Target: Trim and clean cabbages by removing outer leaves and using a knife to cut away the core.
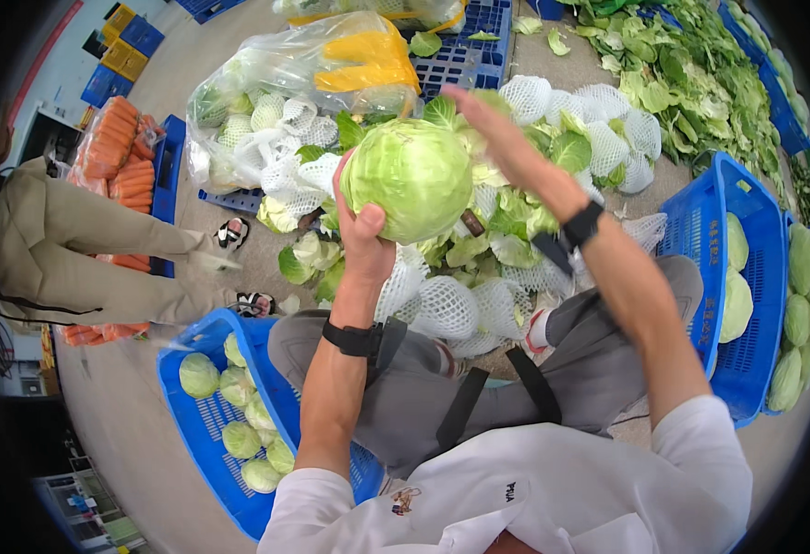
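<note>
Cupping a cabbage [412, 180], the left hand [364, 242] is partly hidden.

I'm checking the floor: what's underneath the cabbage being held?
Loose leaves and white foam nets show around it; the cabbage and the left hand holding it cover whatever lies directly below.

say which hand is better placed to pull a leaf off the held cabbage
Right, most likely: the right hand is near the cabbage and, though blurred, seems to hold nothing. The left hand is busy supporting the cabbage from its left side.
</note>
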`<state>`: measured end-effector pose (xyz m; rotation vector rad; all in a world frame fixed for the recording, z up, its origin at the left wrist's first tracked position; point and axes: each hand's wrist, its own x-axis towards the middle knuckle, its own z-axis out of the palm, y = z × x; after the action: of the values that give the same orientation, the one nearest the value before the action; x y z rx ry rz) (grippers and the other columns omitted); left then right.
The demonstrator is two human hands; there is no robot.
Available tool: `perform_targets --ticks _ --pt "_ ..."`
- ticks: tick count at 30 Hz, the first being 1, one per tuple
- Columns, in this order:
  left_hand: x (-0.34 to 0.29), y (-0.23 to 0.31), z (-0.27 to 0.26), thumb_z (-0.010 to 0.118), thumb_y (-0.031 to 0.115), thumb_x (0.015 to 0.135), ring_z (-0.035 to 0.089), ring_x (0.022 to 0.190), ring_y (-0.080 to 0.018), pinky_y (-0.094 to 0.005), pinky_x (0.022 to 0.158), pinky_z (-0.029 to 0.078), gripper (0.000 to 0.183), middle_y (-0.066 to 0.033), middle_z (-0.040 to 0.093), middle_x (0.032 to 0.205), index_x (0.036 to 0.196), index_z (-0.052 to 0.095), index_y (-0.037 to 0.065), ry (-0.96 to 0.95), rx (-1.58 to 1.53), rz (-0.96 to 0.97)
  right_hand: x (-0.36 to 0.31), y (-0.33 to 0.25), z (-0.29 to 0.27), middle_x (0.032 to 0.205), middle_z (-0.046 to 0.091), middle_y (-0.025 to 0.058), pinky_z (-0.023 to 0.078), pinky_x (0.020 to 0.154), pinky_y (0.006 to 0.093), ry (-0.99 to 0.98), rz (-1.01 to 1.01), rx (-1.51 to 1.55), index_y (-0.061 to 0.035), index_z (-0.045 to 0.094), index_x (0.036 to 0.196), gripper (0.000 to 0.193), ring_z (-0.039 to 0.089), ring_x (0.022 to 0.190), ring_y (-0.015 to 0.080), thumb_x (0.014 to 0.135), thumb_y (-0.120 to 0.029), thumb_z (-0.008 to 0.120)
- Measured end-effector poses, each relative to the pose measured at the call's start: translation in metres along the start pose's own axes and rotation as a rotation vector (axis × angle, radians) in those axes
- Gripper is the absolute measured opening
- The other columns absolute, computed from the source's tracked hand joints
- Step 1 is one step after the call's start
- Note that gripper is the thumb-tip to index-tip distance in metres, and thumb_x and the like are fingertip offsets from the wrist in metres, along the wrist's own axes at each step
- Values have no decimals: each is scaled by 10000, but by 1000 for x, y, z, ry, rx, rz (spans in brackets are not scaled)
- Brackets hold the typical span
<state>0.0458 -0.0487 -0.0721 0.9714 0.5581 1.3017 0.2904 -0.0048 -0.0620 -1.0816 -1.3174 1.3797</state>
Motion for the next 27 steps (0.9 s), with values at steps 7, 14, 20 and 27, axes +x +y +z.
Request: perform_targets --ticks 7,14,20,27 --pt "10 1 46 974 289 637 450 1370 -313 -436 1107 436 1165 -158 391 1497 1544 272 90 -199 390 285 -56 1 58 1548 447 107 380 1156 506 -47 -17 981 -139 376 1541 964 447 1416 298 882 -842 398" --pt "12 15 29 978 307 623 463 1376 -272 -411 1071 483 1148 -142 402 1511 1544 329 85 -450 1007 337 -68 0 32 1526 472 122 395 1148 501 -35 107 1045 -123 409 1519 895 483 1388 304 927 -794 376" --pt "4 18 45 997 384 529 468 1326 -310 -440 1105 410 1208 -146 456 1436 1517 370 80 -441 1089 373 -79 8 24 1482 490 150 412 1131 439 49 -1 640 -95 401 1522 841 492 1362 273 900 -614 625" --pt "-2 14 60 986 438 516 411 1328 -373 -503 1119 375 1194 -187 424 1412 1497 387 115 -397 1022 437 -85 5 20 1444 492 126 388 1122 362 139 -367 339 -67 386 1538 941 499 1319 241 781 -464 780"
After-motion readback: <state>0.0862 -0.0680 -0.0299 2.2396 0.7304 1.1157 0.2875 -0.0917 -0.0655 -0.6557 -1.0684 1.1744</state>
